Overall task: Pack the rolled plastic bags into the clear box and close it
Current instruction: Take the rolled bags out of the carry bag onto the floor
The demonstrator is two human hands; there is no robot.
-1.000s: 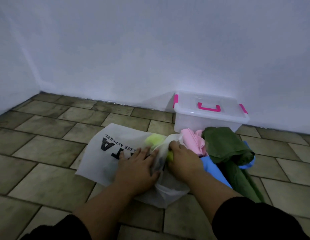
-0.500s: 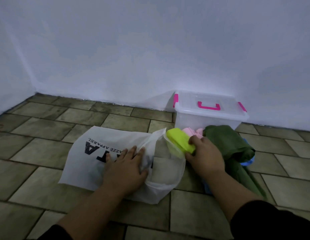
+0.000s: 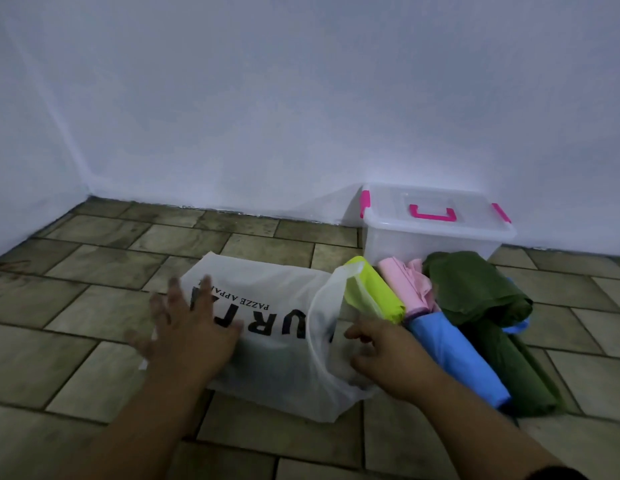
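- Left hand (image 3: 187, 332) lies palm-down with its fingers (image 3: 206, 289) spread wide, pressed flat on the left part of the white printed shopping bag (image 3: 267, 327); it grips nothing, and its outline is blurred
- Right hand (image 3: 388, 355) rests at the right end of the same bag, by the bag's loop handle (image 3: 322, 306), fingers loosely curled and pointing left; whether they pinch the thin plastic cannot be told
- The white bag lies flat on the tiled floor (image 3: 93, 265), black lettering reading upside-down from this view, its open end toward the right hand
- Just beside the right hand, a lime-green rolled bag (image 3: 374, 294) lies tilted, its near end touching the bag's handle
- A pink rolled bag (image 3: 405, 289) lies against the lime one on its right, partly loosened at the far end
- A blue rolled bag (image 3: 457, 355) runs from beside the right hand's knuckles toward the near right, touching the pink roll's near end
- A dark green bag (image 3: 474, 289), loosely bundled, covers the right side of the pile and trails along the blue roll
- The clear box (image 3: 422, 244) stands on the floor behind the pile, against the wall (image 3: 301, 98), its lid on, with a pink handle (image 3: 433, 213) and pink side latches; none of the rolls is inside it
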